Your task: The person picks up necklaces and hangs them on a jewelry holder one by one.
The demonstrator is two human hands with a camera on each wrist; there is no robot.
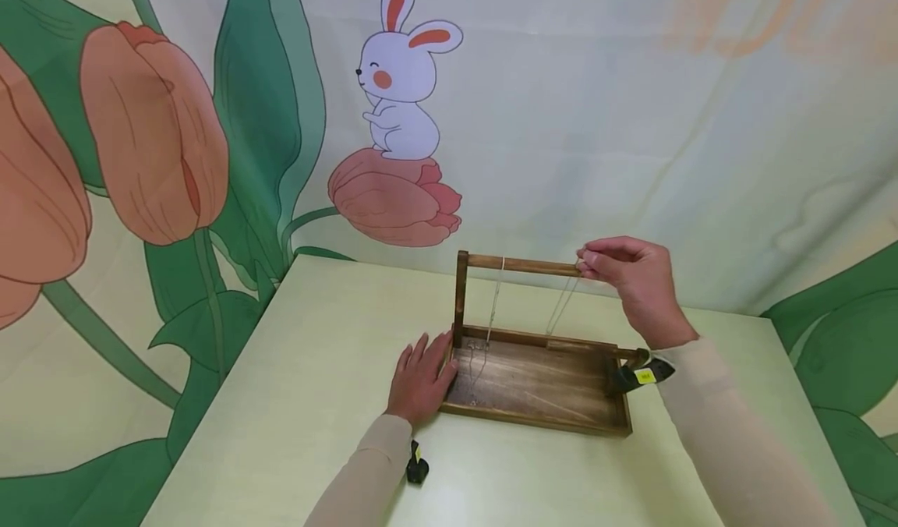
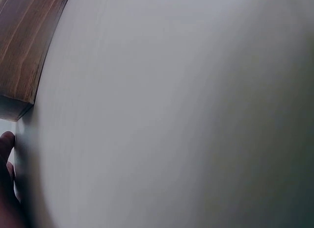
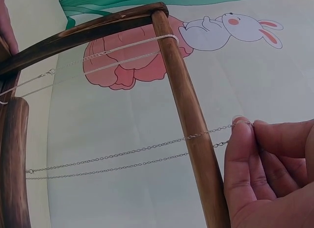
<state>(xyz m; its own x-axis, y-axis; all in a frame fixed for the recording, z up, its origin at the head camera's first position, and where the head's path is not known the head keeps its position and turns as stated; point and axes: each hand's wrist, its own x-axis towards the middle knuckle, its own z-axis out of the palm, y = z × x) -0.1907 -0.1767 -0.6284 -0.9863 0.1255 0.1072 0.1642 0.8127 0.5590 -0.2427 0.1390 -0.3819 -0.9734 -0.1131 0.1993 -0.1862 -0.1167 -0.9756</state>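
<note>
Here, the right hand (image 1: 634,281) has a narrow grip, pinching a thin chain (image 3: 122,151) just beside the wooden bar (image 1: 533,265) above the tray (image 1: 533,419). The left hand (image 1: 422,379), fingers extended, rests at the tray's left end on the desk (image 1: 281,387).

In front of me I see a pale printed backdrop (image 1: 561,122): a white rabbit (image 1: 403,125) sits on a pink tulip (image 1: 382,203), with orange tulips (image 1: 150,137) and green leaves (image 1: 256,83) to the left. Below it spreads a pale yellow-green tabletop (image 1: 330,332).
</note>
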